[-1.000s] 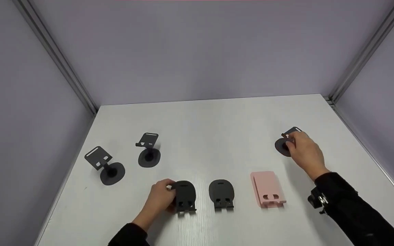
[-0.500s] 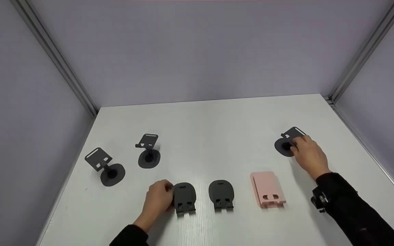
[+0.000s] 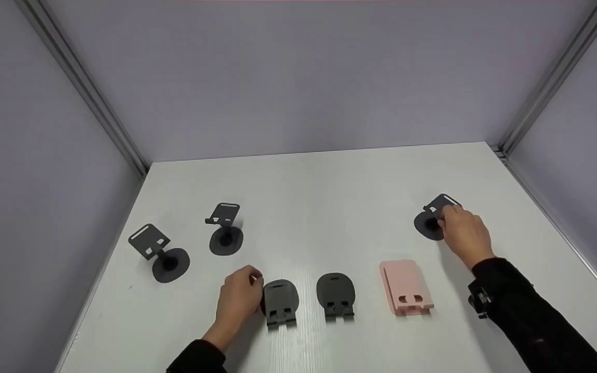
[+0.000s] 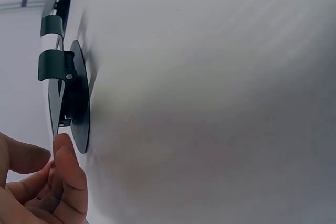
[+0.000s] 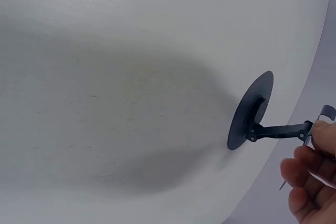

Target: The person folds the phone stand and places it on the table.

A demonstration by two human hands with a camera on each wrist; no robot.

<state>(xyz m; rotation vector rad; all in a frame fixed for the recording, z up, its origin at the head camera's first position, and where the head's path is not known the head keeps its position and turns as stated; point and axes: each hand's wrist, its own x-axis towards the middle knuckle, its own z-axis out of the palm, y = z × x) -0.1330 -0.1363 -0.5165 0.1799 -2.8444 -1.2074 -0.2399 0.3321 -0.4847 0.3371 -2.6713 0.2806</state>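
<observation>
My left hand (image 3: pixel 239 298) is at the left edge of a folded dark phone stand (image 3: pixel 281 303) on the white table. In the left wrist view the thumb and bent fingers (image 4: pixel 68 169) are at the plate end of that stand (image 4: pixel 79 103), with a gap between thumb and fingertips; whether they touch it is unclear. Farther right, my right hand (image 3: pixel 465 235) pinches the tilted plate of an unfolded dark phone stand (image 3: pixel 428 225). The right wrist view shows the thumb on the plate, while the stand's round base (image 5: pixel 252 109) is down on the table.
Between the hands lie another folded dark stand (image 3: pixel 335 293) and a folded pink stand (image 3: pixel 406 287). Two unfolded dark stands stand at the left, one nearer (image 3: pixel 170 264) and one farther back (image 3: pixel 226 240). Pale panels (image 3: pixel 298 77) enclose the table.
The left folded stand has turned a little and moved slightly right and nearer. My left hand has drawn back slightly from it. The right-hand stand has shifted slightly left and nearer.
</observation>
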